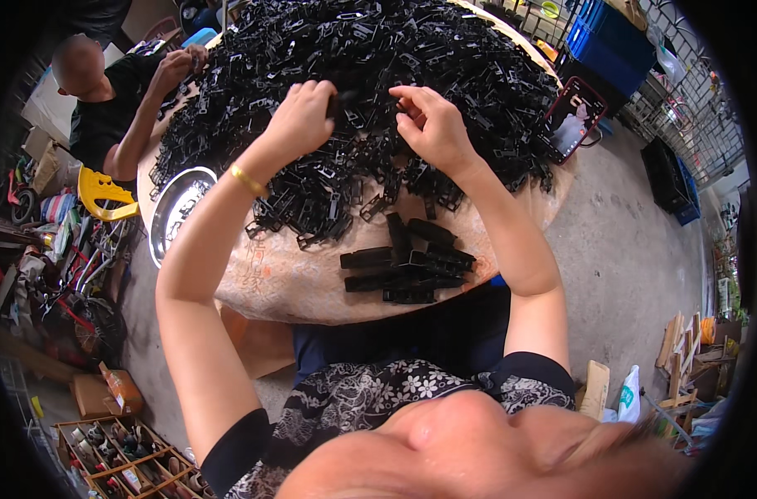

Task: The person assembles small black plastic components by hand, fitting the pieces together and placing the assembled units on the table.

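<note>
A large heap of black plastic frame-like parts [329, 204] covers most of the round table. Over its middle, my left hand [299, 123] is closed with a black plastic piece [335, 105] at its fingertips, partly blurred. Just to the right, my right hand [432, 126] hovers with curled fingers, thumb and forefinger apart. Nothing can be made out between them against the dark heap. Near the front edge of the table lies a small stack of long black plastic strips [412, 258], below and between my forearms.
A shiny metal tray [164, 224] sits at the table's left edge. On the right edge stands a phone [574, 119]. Across at the far left, another person [112, 100] works at the heap. A yellow plastic chair [104, 193] and blue crates [603, 41] are beside the table.
</note>
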A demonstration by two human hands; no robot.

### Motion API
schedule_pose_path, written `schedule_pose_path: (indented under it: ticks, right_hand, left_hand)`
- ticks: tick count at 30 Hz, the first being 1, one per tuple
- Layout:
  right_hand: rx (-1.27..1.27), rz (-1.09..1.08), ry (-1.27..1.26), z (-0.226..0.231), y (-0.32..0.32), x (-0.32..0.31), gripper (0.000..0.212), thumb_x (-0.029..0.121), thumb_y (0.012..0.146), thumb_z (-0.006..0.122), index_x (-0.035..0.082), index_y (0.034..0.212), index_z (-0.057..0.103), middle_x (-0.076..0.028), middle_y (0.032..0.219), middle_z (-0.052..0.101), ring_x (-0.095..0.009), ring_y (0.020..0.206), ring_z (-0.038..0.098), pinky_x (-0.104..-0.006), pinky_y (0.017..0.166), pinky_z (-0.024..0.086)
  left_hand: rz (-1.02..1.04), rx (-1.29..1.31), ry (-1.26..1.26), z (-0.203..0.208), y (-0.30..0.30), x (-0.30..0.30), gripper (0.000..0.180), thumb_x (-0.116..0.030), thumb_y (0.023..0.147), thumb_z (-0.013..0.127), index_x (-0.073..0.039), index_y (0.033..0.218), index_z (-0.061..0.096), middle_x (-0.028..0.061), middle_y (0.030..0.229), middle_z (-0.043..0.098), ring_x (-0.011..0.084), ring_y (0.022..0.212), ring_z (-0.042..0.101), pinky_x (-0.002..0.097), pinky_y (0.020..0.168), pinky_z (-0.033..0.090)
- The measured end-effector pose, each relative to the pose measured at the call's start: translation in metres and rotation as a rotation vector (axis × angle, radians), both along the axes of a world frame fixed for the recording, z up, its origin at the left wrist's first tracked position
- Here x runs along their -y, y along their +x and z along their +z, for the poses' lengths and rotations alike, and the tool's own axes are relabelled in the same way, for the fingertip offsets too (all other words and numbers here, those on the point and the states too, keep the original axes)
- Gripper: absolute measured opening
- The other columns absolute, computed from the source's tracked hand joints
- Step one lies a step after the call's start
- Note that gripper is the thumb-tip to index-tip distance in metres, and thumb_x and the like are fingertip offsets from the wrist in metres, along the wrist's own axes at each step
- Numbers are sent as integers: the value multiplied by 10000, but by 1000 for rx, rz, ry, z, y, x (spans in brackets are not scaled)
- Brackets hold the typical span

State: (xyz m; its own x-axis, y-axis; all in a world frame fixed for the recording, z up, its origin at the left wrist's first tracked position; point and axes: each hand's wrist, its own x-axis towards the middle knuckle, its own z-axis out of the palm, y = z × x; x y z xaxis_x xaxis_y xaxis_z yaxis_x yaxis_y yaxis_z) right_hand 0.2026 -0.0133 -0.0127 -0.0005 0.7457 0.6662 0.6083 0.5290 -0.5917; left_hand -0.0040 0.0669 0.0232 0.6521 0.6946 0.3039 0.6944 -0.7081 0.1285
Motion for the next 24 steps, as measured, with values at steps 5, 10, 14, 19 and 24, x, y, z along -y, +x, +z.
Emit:
schedule_pose_path:
  ticks: [5, 10, 14, 19, 24]
  right_hand:
    - [17, 41, 31, 0, -8, 3, 302, 37, 732, 570, 42, 1033, 595, -112, 875, 632, -225, 706, 601, -305, 645, 501]
    - [-93, 59, -15, -3, -8, 1, 266, 36, 784, 552, 35, 1045, 602, -122, 924, 635, -227, 771, 623, -298, 676, 503]
    - [-84, 76, -9, -5, -9, -1, 244, 35, 817, 537, 21, 1052, 602, -134, 944, 640, -222, 810, 640, -283, 689, 506]
    - [-178, 128, -57, -5, -9, -2, 196, 86, 882, 521, 7, 1042, 603, -118, 867, 656, -169, 743, 643, -252, 658, 498]
    - [-348, 195, -250, 3, -14, 5, 198, 143, 925, 507, 13, 1034, 610, -42, 773, 644, -69, 646, 587, -208, 570, 466]
  left_hand:
    - [-79, -71, 67, -11, -32, 8, 524, -30, 679, 590, -53, 1192, 486, 152, 1121, 522, 331, 1096, 451, 392, 957, 375]
    - [-253, 22, -56, 16, -25, 1, 349, -83, 676, 671, -38, 1019, 635, 100, 1037, 598, 290, 1020, 501, 354, 933, 391]
    - [-147, -315, 17, 2, -4, -4, 251, -83, 675, 663, -28, 920, 648, 100, 952, 589, 291, 926, 516, 373, 813, 450]
    - [-129, -312, 280, -11, 8, -1, 180, -49, 675, 629, -42, 854, 631, 99, 895, 559, 299, 888, 532, 370, 741, 475]
    - [-147, 456, 155, 6, 2, 11, 210, -28, 795, 614, 29, 984, 543, 146, 879, 589, 253, 774, 621, 303, 687, 514]
